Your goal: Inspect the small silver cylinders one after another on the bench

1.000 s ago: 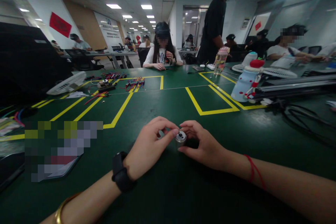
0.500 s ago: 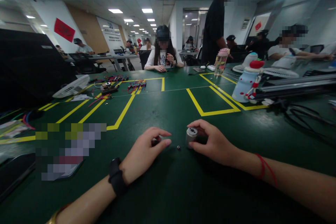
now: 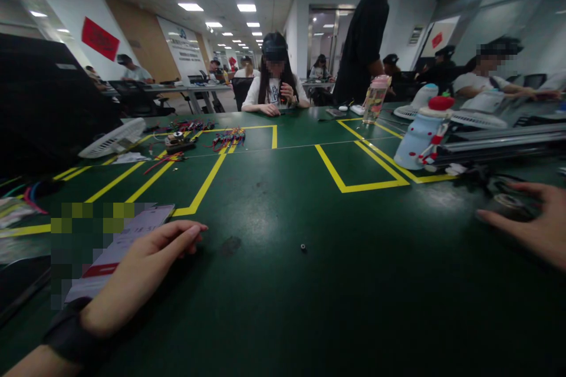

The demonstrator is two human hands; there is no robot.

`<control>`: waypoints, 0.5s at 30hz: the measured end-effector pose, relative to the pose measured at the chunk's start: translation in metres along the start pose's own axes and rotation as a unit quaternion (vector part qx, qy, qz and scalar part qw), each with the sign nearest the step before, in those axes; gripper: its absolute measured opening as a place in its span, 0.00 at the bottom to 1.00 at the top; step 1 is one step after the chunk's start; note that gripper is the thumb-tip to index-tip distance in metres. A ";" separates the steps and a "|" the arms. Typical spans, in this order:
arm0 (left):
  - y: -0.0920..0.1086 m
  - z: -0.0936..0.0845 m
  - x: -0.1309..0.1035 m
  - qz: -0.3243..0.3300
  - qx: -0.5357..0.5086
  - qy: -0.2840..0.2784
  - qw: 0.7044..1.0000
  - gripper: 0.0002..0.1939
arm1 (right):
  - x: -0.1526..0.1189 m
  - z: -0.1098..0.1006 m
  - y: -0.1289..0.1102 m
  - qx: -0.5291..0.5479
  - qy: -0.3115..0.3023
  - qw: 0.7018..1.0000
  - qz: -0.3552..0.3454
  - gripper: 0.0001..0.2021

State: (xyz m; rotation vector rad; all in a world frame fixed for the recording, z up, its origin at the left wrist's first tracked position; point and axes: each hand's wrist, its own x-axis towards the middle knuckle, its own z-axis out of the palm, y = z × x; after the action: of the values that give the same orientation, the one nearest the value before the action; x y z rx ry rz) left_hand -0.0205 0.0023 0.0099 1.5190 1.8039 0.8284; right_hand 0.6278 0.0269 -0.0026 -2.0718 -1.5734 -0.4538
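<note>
Open-plan office, long dark green tabletop [image 3: 265,200] marked off with yellow tape [image 3: 375,186]; a person in a white top [image 3: 274,94] sits across, top centre. Right hand [image 3: 543,224], at the right edge of frame, has a short grey metal cylinder [image 3: 506,206] grasped between thumb and fingers. It's blurred, so can't tell if the base touches the table. Black cables [image 3: 475,175] lie just beside and behind it. Left hand [image 3: 163,253], lower left, is loosely curled over the edge of a phone with a lit screen [image 3: 144,227], black band [image 3: 71,330] on the wrist; nothing shows in its fingers, but their inner side is hidden, so can't tell if it holds anything. Small dark ring-like metal part [image 3: 303,247] sits alone, lower centre, well apart from both hands. Handling, as judged: smooth round sides likely slip or roll, so keep thumb and fingers opposed around the wall, keep it upright, and lower it flat on its base before letting go. Stay off the cables, which could snag or tip it. The tiny part looks easy to flick away; a light fingertip pinch from above suits it, no sleeve or wrist dragging past.
</note>
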 end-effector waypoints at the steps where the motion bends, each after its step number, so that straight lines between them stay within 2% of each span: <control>1: 0.001 0.001 0.000 0.000 0.007 0.000 1.000 0.22 | -0.003 -0.003 -0.019 -0.004 0.042 0.997 -0.059 0.41; 3: 0.004 0.003 -0.003 0.007 0.024 0.004 1.000 0.23 | -0.014 -0.010 -0.074 0.042 0.062 0.981 -0.177 0.38; 5: 0.008 0.004 -0.006 0.017 0.045 0.011 0.999 0.22 | -0.029 -0.013 -0.142 0.150 -0.085 0.948 -0.267 0.27; 7: 0.011 0.005 -0.008 0.023 0.066 0.007 0.998 0.21 | -0.049 -0.010 -0.207 0.255 -0.241 0.884 -0.308 0.25; 9: 0.011 0.005 -0.009 0.028 0.084 -0.001 0.996 0.20 | -0.067 -0.001 -0.260 0.315 -0.303 0.833 -0.340 0.29; 11: 0.008 0.005 -0.007 0.038 0.100 -0.003 0.994 0.21 | -0.077 0.007 -0.291 0.340 -0.318 0.803 -0.371 0.21; 12: 0.007 0.005 -0.006 0.043 0.107 -0.001 0.993 0.22 | -0.079 0.009 -0.299 0.348 -0.320 0.795 -0.380 0.15; 14: 0.004 0.005 -0.005 0.048 0.120 0.003 0.992 0.22 | -0.073 0.008 -0.295 0.366 -0.320 0.792 -0.369 0.09; 15: 0.004 0.004 -0.005 0.048 0.124 0.004 0.991 0.22 | -0.066 0.003 -0.286 0.373 -0.308 0.803 -0.349 0.09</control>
State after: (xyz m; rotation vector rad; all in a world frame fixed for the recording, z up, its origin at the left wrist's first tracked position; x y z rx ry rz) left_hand -0.0141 -0.0016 0.0104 1.7734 1.9087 0.6749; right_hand 0.3350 0.0368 0.0121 -1.0027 -2.3646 0.6248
